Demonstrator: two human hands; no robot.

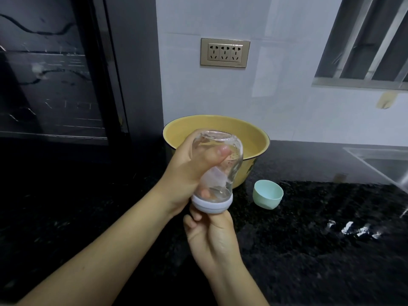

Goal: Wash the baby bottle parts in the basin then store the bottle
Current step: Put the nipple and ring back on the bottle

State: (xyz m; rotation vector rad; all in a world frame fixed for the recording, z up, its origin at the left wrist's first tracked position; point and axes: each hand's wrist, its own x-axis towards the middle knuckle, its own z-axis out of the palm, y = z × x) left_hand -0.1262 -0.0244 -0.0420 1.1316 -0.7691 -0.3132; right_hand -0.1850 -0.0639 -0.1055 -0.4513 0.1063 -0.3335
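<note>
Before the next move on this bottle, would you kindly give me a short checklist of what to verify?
1. Left hand grips the upturned bottle by its glass body: ok.
2. Right hand pinches the collar from below: ok.
3. Collar loose or tight on the thread: cannot tell.
4. Bottle drained of water: cannot tell.
5. Basin close behind the bottle, water in it: ok.
6. Green cap lies on the counter, apart from both hands: ok.
</note>
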